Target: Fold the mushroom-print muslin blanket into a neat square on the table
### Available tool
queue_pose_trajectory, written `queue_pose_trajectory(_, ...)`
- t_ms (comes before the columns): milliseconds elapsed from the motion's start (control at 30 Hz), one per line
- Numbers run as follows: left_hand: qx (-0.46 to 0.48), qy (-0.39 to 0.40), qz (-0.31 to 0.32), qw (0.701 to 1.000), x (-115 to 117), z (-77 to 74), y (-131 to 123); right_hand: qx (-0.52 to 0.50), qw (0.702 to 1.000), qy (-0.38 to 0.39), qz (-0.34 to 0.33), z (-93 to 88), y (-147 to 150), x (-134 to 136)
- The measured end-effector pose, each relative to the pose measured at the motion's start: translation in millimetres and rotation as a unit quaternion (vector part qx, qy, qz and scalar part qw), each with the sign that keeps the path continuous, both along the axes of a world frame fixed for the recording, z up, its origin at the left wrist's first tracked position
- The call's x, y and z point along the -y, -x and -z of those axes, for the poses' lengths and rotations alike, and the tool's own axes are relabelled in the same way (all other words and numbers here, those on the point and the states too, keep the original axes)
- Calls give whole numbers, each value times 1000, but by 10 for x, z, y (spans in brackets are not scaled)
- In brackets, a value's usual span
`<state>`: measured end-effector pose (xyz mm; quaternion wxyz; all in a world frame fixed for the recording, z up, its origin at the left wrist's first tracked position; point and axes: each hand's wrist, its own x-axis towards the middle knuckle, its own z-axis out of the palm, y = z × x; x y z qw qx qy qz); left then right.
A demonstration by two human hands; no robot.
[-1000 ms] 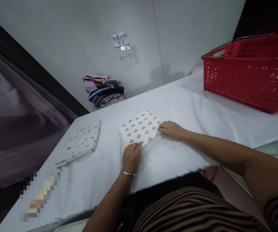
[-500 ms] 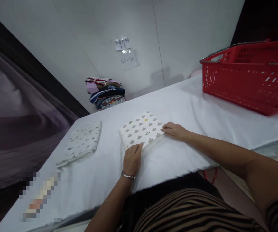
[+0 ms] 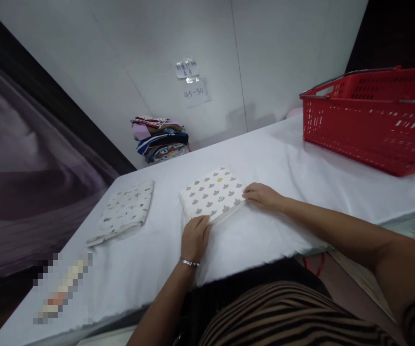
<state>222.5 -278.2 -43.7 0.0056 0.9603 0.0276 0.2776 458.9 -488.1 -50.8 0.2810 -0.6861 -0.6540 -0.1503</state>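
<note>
A folded white cloth (image 3: 213,194) with grey rounded shapes and a few yellow and green ones lies flat on the white-covered table. Its near left corner is under my left hand (image 3: 195,236), whose fingers are bent over the edge; a silver bracelet circles that wrist. At the right corner, my right hand (image 3: 263,196) grips the edge between thumb and fingers. The fingertips' undersides are hidden. Apart to the left lies a second folded white cloth (image 3: 124,211) with small scattered prints, touched by neither hand.
A red plastic basket (image 3: 366,132) with metal handles stands at the right on the table (image 3: 272,154). Behind the table's far edge, folded clothes (image 3: 160,139) are stacked against the wall. Paper signs (image 3: 195,91) hang above them. A pixelated patch (image 3: 61,293) covers something at the near left.
My left hand has shifted slightly left along the cloth's near edge. My right hand keeps its place at the right corner. The whole view has moved a little.
</note>
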Motion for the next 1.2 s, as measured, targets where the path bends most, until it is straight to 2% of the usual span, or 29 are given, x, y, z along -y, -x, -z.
queue_pose_trajectory(133,15,-6,-40,999,-36,26,86,-3,999,-34,-40,-69,117,-73)
queue_pose_trajectory(233,-2,-8,-35,999,-41,55,122,18,996,-32,-80,51,133,-124)
queue_pose_trajectory(333,-10,11,-24,1000,-49,69,143,-4,997,-13,-72,173,101,-108)
queue_pose_trajectory(433,17,90,-25,995,-76,74,176,-50,997,10,-62,152,98,-70)
queue_pose_trajectory(533,75,184,-62,978,-115,72,230,-94,995,10,-44,28,165,-89)
queue_pose_trajectory(633,94,230,-91,964,-152,65,292,-90,995,-4,-49,-47,263,-180)
queue_pose_trajectory(833,-7,284,-79,956,-176,84,397,-44,993,9,-105,141,323,-297)
queue_pose_trajectory(933,11,352,-95,931,-234,109,397,-84,991,28,-102,167,266,-274)
queue_pose_trajectory(1000,43,407,-144,901,-333,116,339,-142,988,27,-55,106,180,-280)
queue_pose_trajectory(1067,52,471,-207,856,-476,104,213,-209,977,22,42,15,41,-337)
queue_pose_trajectory(1133,32,533,-265,803,-638,65,21,-284,945,46,158,-68,-135,-455)
queue_pose_trajectory(1200,9,571,-307,761,-786,1,-207,-342,905,90,236,-121,-318,-618)
